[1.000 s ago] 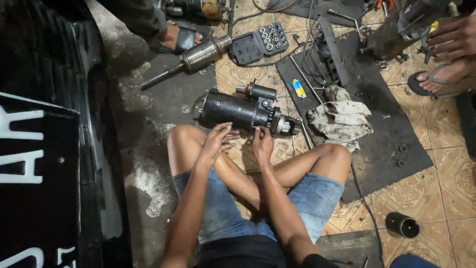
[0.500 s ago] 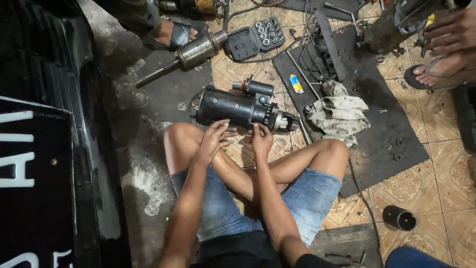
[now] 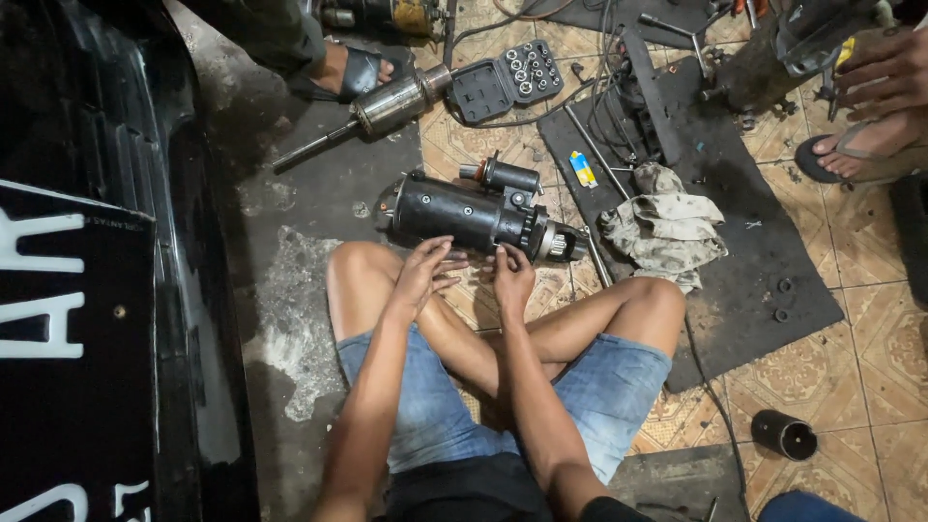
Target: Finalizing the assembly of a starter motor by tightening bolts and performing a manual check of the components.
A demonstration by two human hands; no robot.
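A black starter motor [image 3: 469,213] lies on the tiled floor in front of my crossed legs, its pinion end pointing right. My left hand [image 3: 425,273] rests with fingers spread at the near side of the motor body, touching or almost touching it. Close to the right of it, my right hand [image 3: 510,274] sits with fingers bunched against the motor's lower edge. Whether either hand holds a small part is too small to tell.
A dirty rag [image 3: 665,230] lies on a black mat [image 3: 764,251] to the right. A socket set case [image 3: 505,77] and a metal armature shaft [image 3: 372,114] lie farther out. Other people's sandalled feet [image 3: 851,155] are at the top. A dark vehicle body [image 3: 97,261] fills the left. A black cylinder [image 3: 785,435] stands lower right.
The view has shifted slightly. Both hands stay at the near side of the motor, with only small finger movement.
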